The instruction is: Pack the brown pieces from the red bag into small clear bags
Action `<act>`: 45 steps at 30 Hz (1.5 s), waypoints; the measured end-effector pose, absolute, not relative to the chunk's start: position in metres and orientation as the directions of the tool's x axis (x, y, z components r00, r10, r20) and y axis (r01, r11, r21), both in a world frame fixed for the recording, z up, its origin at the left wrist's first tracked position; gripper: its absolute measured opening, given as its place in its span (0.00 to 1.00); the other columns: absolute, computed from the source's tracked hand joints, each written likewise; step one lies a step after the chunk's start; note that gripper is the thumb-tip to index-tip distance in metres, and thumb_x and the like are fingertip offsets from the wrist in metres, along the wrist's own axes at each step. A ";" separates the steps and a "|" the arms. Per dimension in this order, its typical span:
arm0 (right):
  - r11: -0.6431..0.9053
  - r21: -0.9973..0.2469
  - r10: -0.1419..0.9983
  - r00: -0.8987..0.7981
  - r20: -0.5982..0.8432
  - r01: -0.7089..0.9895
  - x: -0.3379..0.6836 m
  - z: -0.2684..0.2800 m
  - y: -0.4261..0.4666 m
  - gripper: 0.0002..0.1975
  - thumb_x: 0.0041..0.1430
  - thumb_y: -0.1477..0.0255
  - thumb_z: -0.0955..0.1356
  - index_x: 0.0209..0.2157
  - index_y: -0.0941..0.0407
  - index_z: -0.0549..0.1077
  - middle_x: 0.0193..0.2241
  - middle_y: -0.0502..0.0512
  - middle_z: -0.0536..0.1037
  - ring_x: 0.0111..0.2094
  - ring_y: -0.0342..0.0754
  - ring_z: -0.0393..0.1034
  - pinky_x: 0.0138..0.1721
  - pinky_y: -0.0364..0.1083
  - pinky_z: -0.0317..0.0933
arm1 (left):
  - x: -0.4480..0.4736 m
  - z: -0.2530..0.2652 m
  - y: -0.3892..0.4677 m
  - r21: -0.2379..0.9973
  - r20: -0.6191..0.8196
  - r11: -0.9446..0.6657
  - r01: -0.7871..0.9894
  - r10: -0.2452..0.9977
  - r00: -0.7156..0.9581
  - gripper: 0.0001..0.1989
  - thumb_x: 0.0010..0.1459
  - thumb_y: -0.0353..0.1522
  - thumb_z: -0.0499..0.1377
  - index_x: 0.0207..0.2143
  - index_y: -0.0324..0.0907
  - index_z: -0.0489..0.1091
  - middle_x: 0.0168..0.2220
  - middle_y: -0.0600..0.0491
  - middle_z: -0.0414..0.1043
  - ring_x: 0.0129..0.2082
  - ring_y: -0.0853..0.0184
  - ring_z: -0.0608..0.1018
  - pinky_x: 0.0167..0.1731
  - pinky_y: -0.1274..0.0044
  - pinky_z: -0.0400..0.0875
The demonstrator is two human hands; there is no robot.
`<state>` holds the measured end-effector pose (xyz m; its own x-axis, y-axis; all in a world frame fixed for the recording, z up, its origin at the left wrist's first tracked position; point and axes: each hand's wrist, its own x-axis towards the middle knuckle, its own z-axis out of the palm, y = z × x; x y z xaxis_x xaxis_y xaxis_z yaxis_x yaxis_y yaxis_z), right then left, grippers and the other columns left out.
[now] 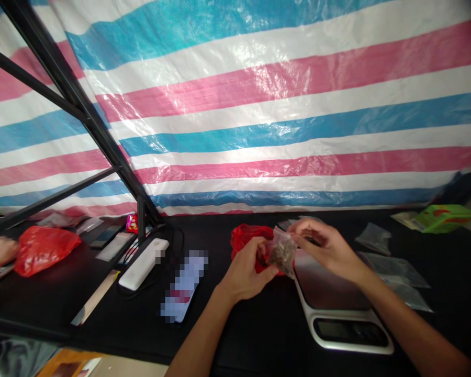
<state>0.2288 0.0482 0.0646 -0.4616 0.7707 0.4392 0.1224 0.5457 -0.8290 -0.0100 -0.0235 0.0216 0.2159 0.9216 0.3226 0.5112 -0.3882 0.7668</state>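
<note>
Between my hands is a small clear zip bag (282, 251) with brownish dried bits inside, held up over the left edge of the kitchen scale (329, 283). My left hand (247, 269) grips its lower left side between thumb and fingers. At its upper right corner, my right hand (325, 246) pinches the top edge, above the scale's metal plate. Just behind my left hand lies a red plastic bag (243, 235), partly hidden by that hand. The scale's display (337, 331) faces me; no digits can be read on it.
Empty clear bags (396, 269) lie right of the scale, with a green packet (443, 217) beyond. Leftward are a phone (185, 285), a white power strip (143, 264) with cables and a black frame post (102, 141). Another person's hand (0, 251) touches a red bag (45, 248) at far left.
</note>
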 end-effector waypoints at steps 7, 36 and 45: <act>0.279 -0.925 0.813 -0.576 0.085 0.257 0.300 0.067 0.087 0.20 0.61 0.51 0.74 0.32 0.54 0.73 0.32 0.53 0.78 0.34 0.52 0.73 0.36 0.48 0.66 | -0.013 0.008 -0.013 0.581 0.297 -0.456 0.674 0.890 0.346 0.19 0.57 0.31 0.69 0.51 0.47 0.74 0.50 0.47 0.75 0.55 0.53 0.74 0.59 0.58 0.68; 0.624 -0.543 0.765 -0.581 0.278 0.562 0.293 0.052 0.092 0.12 0.70 0.64 0.66 0.40 0.53 0.81 0.39 0.56 0.83 0.37 0.53 0.75 0.39 0.49 0.66 | -0.019 0.005 -0.004 0.715 0.444 -0.424 0.557 0.890 0.107 0.15 0.76 0.37 0.49 0.42 0.43 0.74 0.40 0.50 0.76 0.43 0.64 0.78 0.48 0.72 0.71; 0.592 -0.591 0.742 -0.658 0.133 0.548 0.292 0.047 0.093 0.22 0.71 0.51 0.64 0.37 0.52 0.81 0.37 0.56 0.77 0.39 0.54 0.73 0.42 0.51 0.64 | -0.017 0.005 -0.004 0.699 0.461 -0.434 0.568 0.881 0.106 0.14 0.76 0.36 0.50 0.40 0.43 0.73 0.39 0.50 0.75 0.42 0.63 0.78 0.47 0.72 0.71</act>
